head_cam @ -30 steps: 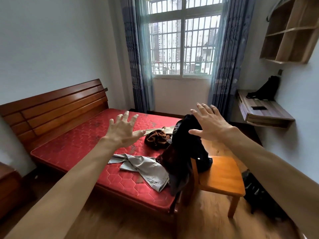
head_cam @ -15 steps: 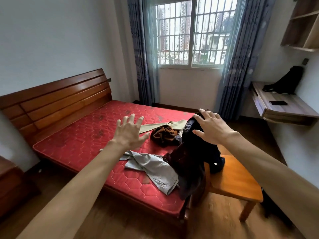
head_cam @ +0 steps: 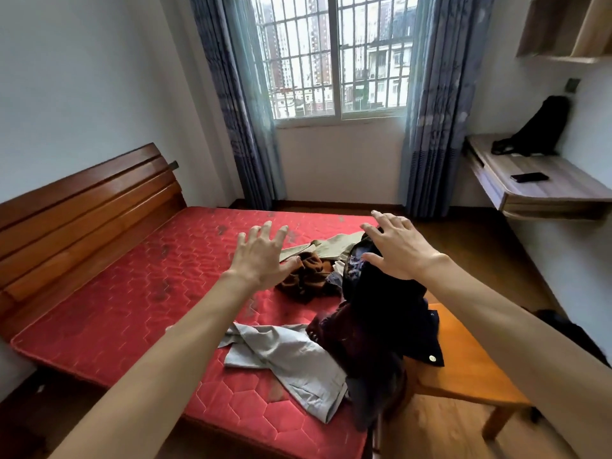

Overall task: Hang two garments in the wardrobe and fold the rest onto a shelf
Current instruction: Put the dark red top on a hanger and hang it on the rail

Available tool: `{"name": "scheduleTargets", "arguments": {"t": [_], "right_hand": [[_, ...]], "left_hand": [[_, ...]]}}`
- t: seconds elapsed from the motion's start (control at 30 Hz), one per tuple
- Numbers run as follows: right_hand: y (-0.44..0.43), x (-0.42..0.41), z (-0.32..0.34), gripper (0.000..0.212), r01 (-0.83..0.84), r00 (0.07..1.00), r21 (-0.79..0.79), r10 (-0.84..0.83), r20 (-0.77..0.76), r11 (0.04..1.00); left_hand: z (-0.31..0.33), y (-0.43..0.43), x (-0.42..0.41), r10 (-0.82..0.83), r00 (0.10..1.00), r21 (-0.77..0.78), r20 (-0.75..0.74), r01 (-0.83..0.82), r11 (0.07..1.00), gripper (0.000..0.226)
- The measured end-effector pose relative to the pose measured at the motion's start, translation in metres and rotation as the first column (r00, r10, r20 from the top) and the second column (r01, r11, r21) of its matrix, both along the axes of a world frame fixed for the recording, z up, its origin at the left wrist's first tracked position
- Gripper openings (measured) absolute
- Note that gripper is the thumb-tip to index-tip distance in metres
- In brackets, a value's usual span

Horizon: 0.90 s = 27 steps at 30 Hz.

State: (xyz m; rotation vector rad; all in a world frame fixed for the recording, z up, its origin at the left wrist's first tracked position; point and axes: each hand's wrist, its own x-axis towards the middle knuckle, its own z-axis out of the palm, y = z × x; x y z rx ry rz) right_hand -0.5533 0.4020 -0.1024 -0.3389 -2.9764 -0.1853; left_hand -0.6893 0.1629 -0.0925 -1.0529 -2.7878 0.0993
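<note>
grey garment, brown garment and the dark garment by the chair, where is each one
grey garment (head_cam: 291,356), head view, middle of its flat spread cloth
brown garment (head_cam: 309,276), head view, centre of the crumpled heap
dark garment (head_cam: 387,309), head view, middle of its hanging bulk
</note>
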Motion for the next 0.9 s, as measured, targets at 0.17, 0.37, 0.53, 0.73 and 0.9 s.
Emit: {"name": "scheduleTargets", "arguments": {"t": [0.17,0.37,0.53,0.73,0.9], "right_hand": [[0.026,-0.026,-0.014,0.07,0.055,0.998,-0.033,-0.054,0.041,0.998],[0.057,-0.053,-0.024,0.067,0.146,0.988,-0.064,-0.143,0.061,0.987],[0.082,-0.079,-0.032,0.066,0.245,0.968,-0.074,-0.24,0.076,0.967],[0.11,-0.09,-0.038,0.066,0.395,0.916,-0.091,-0.384,0.117,0.914],[0.126,-0.086,-0.048,0.065,0.494,0.865,-0.088,-0.478,0.151,0.865]], "left_hand": [[-0.017,0.038,-0.036,-0.056,0.997,-0.007,0.056,0.056,0.998,0.079],[-0.037,0.088,-0.079,-0.144,0.983,-0.018,0.109,0.147,0.989,0.077],[-0.049,0.132,-0.125,-0.249,0.959,-0.015,0.134,0.253,0.967,0.077],[-0.054,0.19,-0.168,-0.401,0.9,0.013,0.169,0.405,0.914,0.073],[-0.072,0.232,-0.174,-0.536,0.827,0.038,0.169,0.538,0.842,0.069]]}}
